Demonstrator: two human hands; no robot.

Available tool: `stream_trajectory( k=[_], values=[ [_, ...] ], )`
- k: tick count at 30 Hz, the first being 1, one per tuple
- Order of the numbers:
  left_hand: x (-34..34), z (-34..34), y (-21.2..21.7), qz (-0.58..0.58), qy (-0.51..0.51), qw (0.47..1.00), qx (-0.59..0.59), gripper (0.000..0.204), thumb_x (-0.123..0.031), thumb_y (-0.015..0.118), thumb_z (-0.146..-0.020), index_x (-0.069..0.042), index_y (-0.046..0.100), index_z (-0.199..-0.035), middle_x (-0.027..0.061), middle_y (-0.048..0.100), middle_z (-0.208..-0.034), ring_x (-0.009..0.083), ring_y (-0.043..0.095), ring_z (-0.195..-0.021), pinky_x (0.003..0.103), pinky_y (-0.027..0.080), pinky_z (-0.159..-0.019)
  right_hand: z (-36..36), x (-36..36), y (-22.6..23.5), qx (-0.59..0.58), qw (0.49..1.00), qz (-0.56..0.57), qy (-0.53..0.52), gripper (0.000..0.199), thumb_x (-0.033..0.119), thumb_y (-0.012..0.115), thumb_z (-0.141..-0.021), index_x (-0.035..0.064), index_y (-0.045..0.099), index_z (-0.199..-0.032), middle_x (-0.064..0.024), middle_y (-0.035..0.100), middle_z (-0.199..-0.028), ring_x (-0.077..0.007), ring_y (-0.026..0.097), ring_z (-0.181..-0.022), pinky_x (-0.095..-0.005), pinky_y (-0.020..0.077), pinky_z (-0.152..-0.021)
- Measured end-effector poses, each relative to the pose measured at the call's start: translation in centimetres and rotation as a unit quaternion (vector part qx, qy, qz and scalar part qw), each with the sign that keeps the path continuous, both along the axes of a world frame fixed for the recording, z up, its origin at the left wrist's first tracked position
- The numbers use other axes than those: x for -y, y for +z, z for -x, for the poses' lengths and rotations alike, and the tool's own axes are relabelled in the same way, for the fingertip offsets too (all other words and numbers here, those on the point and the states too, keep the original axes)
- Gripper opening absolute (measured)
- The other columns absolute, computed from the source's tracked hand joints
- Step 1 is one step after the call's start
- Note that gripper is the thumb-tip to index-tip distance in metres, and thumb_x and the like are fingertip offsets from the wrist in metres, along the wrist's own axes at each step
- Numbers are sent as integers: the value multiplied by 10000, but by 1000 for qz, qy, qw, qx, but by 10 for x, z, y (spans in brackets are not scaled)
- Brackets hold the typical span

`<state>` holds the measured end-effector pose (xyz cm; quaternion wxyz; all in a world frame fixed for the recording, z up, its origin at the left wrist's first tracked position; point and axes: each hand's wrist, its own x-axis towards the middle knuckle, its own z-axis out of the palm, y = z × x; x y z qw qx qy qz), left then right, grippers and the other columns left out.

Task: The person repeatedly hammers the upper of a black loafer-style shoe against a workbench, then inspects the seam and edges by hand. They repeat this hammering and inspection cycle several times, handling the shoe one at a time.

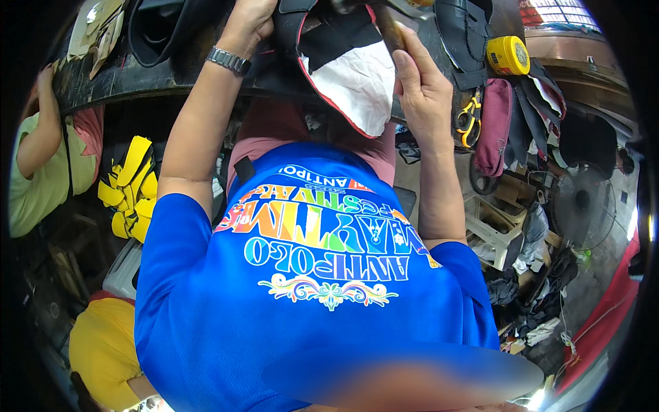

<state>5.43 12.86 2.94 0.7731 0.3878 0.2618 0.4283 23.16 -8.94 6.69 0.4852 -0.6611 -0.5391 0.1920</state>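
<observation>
While your left hand (248, 20) grips the black edge of the fabric piece (347, 75) at the near edge of the workbench (137, 75), fingers curled shut on it, your right hand (420, 89) wraps a dark tool handle (390, 31) just beside the white lining. The tool's working end is out of view, so I cannot tell where it bears. If it slips, it could likely nick your left fingers. The scissors (468, 118) hang near your right wrist and could snag.
</observation>
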Motion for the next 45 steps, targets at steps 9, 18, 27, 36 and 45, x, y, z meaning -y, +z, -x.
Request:
stream_trajectory(
  k=[9, 18, 27, 36, 45],
  values=[
    [-8, -3, -10, -29, 9, 1000, -3, 237, -167, 627, -976, -5, 689, -1139, 69, 715, -1061, 164, 679, -927, 299, 549, -840, -1, 26, 13, 11, 996, 78, -50, 359, 227, 612, -985, 123, 620, -1329, -203, 713, -1107, -268, 720, -997, -340, 529, -846],
    [-2, 2, 10, 77, -59, 989, 109, 265, -130, 585, -986, -33, 614, -1231, 117, 694, -1128, 230, 681, -1004, 379, 572, -867, -51, 63, -25, 210, 960, 40, -178, 340, 271, 674, -949, 120, 681, -1254, -129, 731, -940, -213, 705, -782, -315, 531, -721],
    [41, -21, 62, 22, -111, 971, 211, 491, -20, 515, -979, -21, 366, -1447, 169, 564, -1332, 267, 576, -1202, 403, 466, -1046, -11, 32, 36, -34, 997, -64, 30, 431, 258, 763, -873, 24, 679, -1225, -117, 712, -1062, -184, 624, -1032, -340, 468, -949],
    [90, -12, 76, -330, 69, 940, -58, 602, -94, 718, -897, -23, 443, -1429, 107, 522, -1387, 196, 538, -1247, 317, 466, -1027, -37, 10, 34, -643, 745, -138, 115, 315, 136, 606, -979, -28, 601, -1248, -163, 689, -1188, -277, 690, -1060, -420, 555, -957],
    [111, -15, 8, 174, -192, 960, 103, 365, -122, 726, -894, -35, 626, -1235, 101, 716, -1121, 234, 702, -1008, 422, 549, -959, -31, 32, -33, -726, 680, -85, 45, 394, 94, 641, -942, -25, 563, -1309, -186, 652, -1255, -308, 643, -1152, -471, 493, -1049]
  ],
)
